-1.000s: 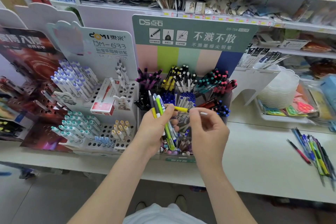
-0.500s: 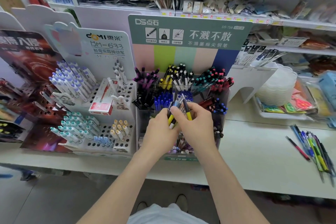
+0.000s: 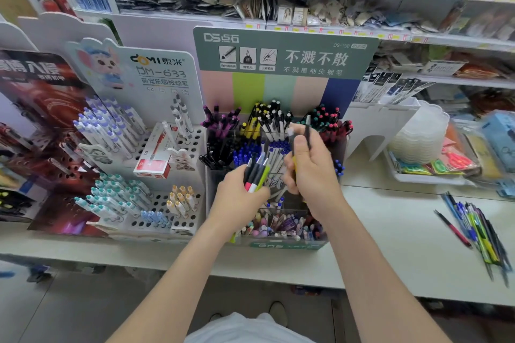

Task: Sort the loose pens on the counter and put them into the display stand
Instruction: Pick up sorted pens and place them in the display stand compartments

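Several barrels, black, red, white and lime-green, make up the bundle of pens [image 3: 257, 174] that the left hand [image 3: 239, 198] grips with curled fingers. It is held just in front of the blue-capped middle row of the display stand [image 3: 287, 50]. The right hand [image 3: 312, 170] pinches one dark slim pen [image 3: 307, 132] upright over the back row, near the white-capped and teal-and-red-capped compartments. More loose pens [image 3: 479, 231] lie in a slanted heap on the worktop [image 3: 390, 237] well to the right, close to its front edge, with bare surface between them and the stand. A white holed stand [image 3: 167, 147] crowds the left side. Stacked clear trays [image 3: 418, 136] sit further back on the right.
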The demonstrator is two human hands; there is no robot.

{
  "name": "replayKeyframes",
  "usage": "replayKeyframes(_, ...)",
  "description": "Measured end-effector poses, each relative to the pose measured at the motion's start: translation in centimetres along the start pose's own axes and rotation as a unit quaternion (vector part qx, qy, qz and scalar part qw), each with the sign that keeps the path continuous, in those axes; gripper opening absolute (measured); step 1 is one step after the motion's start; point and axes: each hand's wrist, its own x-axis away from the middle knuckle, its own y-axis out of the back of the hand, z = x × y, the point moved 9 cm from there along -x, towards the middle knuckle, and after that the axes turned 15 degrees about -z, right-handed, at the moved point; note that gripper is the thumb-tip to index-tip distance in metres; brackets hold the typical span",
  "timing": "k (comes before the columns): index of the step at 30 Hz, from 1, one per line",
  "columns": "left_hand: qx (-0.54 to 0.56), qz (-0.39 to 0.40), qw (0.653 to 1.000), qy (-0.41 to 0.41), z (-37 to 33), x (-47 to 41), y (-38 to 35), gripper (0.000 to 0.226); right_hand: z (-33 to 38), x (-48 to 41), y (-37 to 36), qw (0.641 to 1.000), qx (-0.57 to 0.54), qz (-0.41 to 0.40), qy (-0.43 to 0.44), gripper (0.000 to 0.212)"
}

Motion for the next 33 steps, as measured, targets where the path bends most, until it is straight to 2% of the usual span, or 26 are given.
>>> replayKeyframes(3,0.037,-0.035,0.999,0.018,0.3,-0.9,1.0,0.01,1.0,-0.2,-1.0,0.979,0.196,0.062,0.016,0.019)
replayKeyframes(6,0.069,-0.05,0.996,0.038,0.7,-1.6,1.6,0.014,4.5,-1.4,-2.3,0.942,0.31,0.061,0.117,0.018)
replayKeyframes(9,0.12,-0.048,0.988,0.08,1.3,-2.0,1.7,0.012,7.6,-2.8,-4.9,0.867,0.425,0.11,0.235,0.016)
replayKeyframes(12,0.17,-0.045,0.977,0.122,1.3,-2.2,1.9,0.013,8.3,-4.6,-7.8,0.763,0.544,0.181,0.298,0.026)
replayKeyframes(14,0.182,-0.051,0.973,0.132,1.4,-2.5,2.2,0.014,8.6,-5.7,-9.7,0.704,0.6,0.198,0.323,0.023)
replayKeyframes(16,0.199,-0.058,0.968,0.142,1.5,-2.9,2.4,0.013,9.6,-6.2,-11.2,0.672,0.626,0.196,0.343,0.009)
replayKeyframes(17,0.208,-0.058,0.966,0.146,1.6,-3.0,2.4,0.014,10.3,-6.4,-11.9,0.663,0.63,0.194,0.354,0.012)
replayKeyframes(19,0.221,-0.054,0.962,0.15,1.5,-3.3,2.4,0.019,11.3,-6.7,-12.9,0.658,0.63,0.194,0.363,0.037)
replayKeyframes(21,0.235,-0.046,0.96,0.145,1.2,-3.6,2.6,0.022,12.2,-7.2,-13.4,0.68,0.61,0.184,0.363,0.048)
replayKeyframes(24,0.249,-0.017,0.959,0.135,0.6,-4.0,2.8,0.031,12.3,-7.8,-13.5,0.743,0.535,0.153,0.371,0.04)
replayKeyframes(27,0.282,0.0,0.95,0.131,0.1,-4.5,2.7,0.032,11.2,-7.6,-11.7,0.797,0.445,0.06,0.404,0.034)
replayKeyframes(29,0.282,-0.005,0.951,0.125,-0.1,-4.8,2.8,0.031,9.5,-6.6,-11.1,0.788,0.412,0.016,0.457,0.023)
replayKeyframes(31,0.276,-0.01,0.954,0.119,-0.2,-5.0,2.7,0.025,7.5,-5.2,-11.3,0.751,0.419,0.019,0.51,0.021)
replayKeyframes(32,0.276,-0.011,0.954,0.119,-0.2,-5.0,2.6,0.022,6.8,-4.6,-11.3,0.744,0.413,0.021,0.525,0.023)
replayKeyframes(33,0.276,-0.011,0.953,0.12,-0.2,-5.1,2.6,0.022,6.5,-4.3,-10.8,0.756,0.394,0.019,0.522,0.03)
